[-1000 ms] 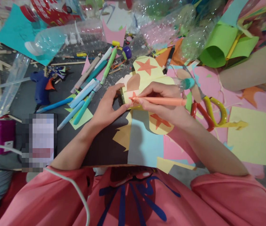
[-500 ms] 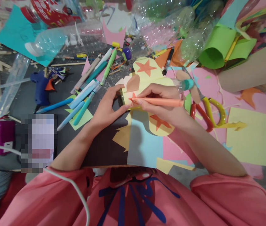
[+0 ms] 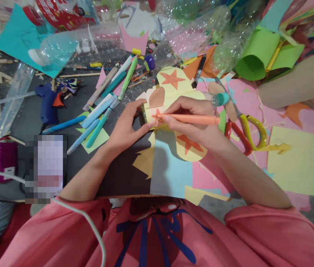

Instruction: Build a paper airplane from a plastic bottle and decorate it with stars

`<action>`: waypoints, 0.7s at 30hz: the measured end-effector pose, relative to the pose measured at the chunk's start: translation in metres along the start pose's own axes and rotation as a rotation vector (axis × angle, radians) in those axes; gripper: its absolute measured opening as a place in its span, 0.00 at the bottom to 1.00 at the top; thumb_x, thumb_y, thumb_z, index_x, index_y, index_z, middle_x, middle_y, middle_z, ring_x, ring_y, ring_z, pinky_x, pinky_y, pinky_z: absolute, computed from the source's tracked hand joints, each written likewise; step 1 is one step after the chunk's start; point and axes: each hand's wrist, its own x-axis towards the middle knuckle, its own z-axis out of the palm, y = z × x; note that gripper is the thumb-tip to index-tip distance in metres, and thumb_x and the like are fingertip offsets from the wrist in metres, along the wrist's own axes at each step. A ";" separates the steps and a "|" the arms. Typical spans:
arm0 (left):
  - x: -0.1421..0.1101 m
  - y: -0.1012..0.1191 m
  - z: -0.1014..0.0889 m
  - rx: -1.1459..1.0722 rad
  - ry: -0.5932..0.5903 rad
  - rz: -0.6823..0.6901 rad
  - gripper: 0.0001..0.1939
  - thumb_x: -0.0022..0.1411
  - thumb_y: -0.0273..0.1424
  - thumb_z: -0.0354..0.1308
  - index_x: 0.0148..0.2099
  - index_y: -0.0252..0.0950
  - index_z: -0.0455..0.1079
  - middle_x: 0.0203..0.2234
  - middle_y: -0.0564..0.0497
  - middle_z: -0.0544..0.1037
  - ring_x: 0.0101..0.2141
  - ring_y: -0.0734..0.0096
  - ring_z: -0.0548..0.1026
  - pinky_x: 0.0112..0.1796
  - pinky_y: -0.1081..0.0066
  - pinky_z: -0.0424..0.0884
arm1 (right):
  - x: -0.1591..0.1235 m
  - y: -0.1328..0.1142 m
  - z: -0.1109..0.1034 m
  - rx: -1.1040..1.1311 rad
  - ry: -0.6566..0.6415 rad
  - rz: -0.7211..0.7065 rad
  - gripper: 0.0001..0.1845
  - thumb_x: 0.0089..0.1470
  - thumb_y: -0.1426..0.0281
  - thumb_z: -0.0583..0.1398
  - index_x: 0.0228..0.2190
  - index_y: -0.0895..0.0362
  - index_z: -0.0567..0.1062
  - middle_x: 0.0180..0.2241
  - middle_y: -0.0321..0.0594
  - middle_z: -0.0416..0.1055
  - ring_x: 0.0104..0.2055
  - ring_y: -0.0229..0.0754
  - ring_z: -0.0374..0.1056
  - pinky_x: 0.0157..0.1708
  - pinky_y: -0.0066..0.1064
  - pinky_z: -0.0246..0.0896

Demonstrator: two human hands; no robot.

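My right hand [image 3: 193,115] holds an orange marker [image 3: 193,119] in a writing grip, its tip at a small, partly coloured star on a yellow paper craft [image 3: 170,97]. Around the left end of the craft, my left hand [image 3: 130,124] has its thumb and forefinger closed, with its other fingers partly hidden. Filled orange stars mark the craft's rounded upper and lower flaps. A brown paper shape [image 3: 157,97] sits near its left end. Just beyond my right hand shows a teal bottle cap [image 3: 222,99] on a clear neck.
Several markers [image 3: 109,92] and a blue glue gun [image 3: 48,102] lie to the left, near a phone [image 3: 49,159]. Scissors with red and yellow handles [image 3: 247,135] lie on pink paper at right. Clear plastic bottles [image 3: 90,42] stretch across the back. Another person's arm [image 3: 293,83] reaches in from the right.
The orange marker's back end has shifted slightly right, and its tip has moved a little right on the small star. My left hand stays in place on the craft.
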 end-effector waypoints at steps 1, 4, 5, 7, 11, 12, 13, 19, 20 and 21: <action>0.000 0.000 0.000 0.000 -0.001 0.004 0.31 0.68 0.54 0.51 0.66 0.45 0.58 0.57 0.42 0.73 0.53 0.53 0.76 0.52 0.56 0.77 | 0.000 0.001 -0.001 0.002 0.012 -0.013 0.14 0.57 0.59 0.65 0.25 0.52 0.73 0.25 0.33 0.74 0.26 0.36 0.67 0.25 0.30 0.61; 0.000 -0.001 0.000 -0.005 0.005 0.019 0.31 0.68 0.54 0.51 0.66 0.45 0.58 0.56 0.42 0.73 0.53 0.54 0.76 0.52 0.56 0.76 | 0.000 0.003 -0.005 0.013 0.077 -0.081 0.11 0.56 0.67 0.66 0.24 0.54 0.73 0.24 0.32 0.73 0.25 0.34 0.65 0.23 0.28 0.59; 0.000 -0.001 0.000 -0.009 0.006 0.020 0.31 0.68 0.54 0.51 0.66 0.44 0.58 0.56 0.42 0.73 0.53 0.54 0.76 0.52 0.56 0.76 | 0.000 0.004 -0.006 0.001 0.091 -0.107 0.11 0.56 0.68 0.66 0.24 0.54 0.73 0.24 0.31 0.73 0.24 0.33 0.65 0.23 0.28 0.58; 0.000 -0.001 0.000 -0.015 0.005 0.015 0.32 0.68 0.55 0.50 0.65 0.43 0.59 0.56 0.42 0.74 0.53 0.53 0.76 0.53 0.56 0.76 | 0.000 0.005 -0.007 -0.039 0.091 -0.148 0.10 0.56 0.68 0.66 0.24 0.54 0.74 0.24 0.31 0.72 0.24 0.33 0.63 0.22 0.28 0.57; 0.000 0.000 0.000 -0.016 0.003 0.005 0.33 0.68 0.56 0.49 0.66 0.43 0.59 0.56 0.42 0.73 0.54 0.52 0.75 0.53 0.55 0.75 | 0.000 0.008 -0.010 -0.083 0.027 -0.190 0.11 0.58 0.67 0.64 0.25 0.54 0.73 0.24 0.31 0.72 0.24 0.33 0.63 0.22 0.28 0.56; 0.000 0.000 0.000 -0.015 0.002 0.004 0.33 0.68 0.56 0.49 0.66 0.43 0.58 0.57 0.42 0.73 0.55 0.52 0.75 0.54 0.55 0.75 | 0.000 0.008 -0.010 -0.089 0.009 -0.193 0.12 0.59 0.66 0.64 0.25 0.54 0.72 0.24 0.32 0.72 0.24 0.33 0.63 0.22 0.28 0.55; 0.000 0.000 0.000 -0.014 0.001 0.006 0.33 0.68 0.56 0.49 0.66 0.43 0.58 0.57 0.42 0.73 0.55 0.52 0.75 0.54 0.55 0.75 | 0.001 0.009 -0.010 -0.095 -0.004 -0.193 0.12 0.59 0.65 0.64 0.25 0.54 0.72 0.23 0.32 0.71 0.24 0.33 0.62 0.22 0.28 0.55; 0.001 -0.001 0.000 -0.033 0.004 0.019 0.32 0.68 0.55 0.50 0.66 0.44 0.58 0.57 0.42 0.73 0.54 0.53 0.75 0.53 0.56 0.75 | 0.001 0.006 -0.010 -0.083 -0.022 -0.145 0.13 0.59 0.63 0.64 0.25 0.54 0.71 0.23 0.32 0.72 0.24 0.33 0.62 0.22 0.28 0.54; 0.001 -0.001 0.001 -0.034 0.007 0.021 0.32 0.68 0.55 0.50 0.66 0.44 0.58 0.57 0.42 0.73 0.54 0.53 0.75 0.54 0.55 0.75 | 0.001 0.006 -0.010 -0.074 -0.027 -0.139 0.13 0.58 0.64 0.64 0.25 0.54 0.71 0.23 0.32 0.72 0.24 0.33 0.62 0.22 0.28 0.54; 0.001 -0.001 0.001 -0.034 0.009 0.024 0.32 0.68 0.55 0.51 0.66 0.44 0.58 0.57 0.42 0.73 0.54 0.53 0.75 0.54 0.55 0.75 | 0.001 0.005 -0.010 -0.070 -0.032 -0.134 0.13 0.58 0.64 0.64 0.25 0.54 0.71 0.23 0.32 0.72 0.24 0.33 0.62 0.22 0.29 0.55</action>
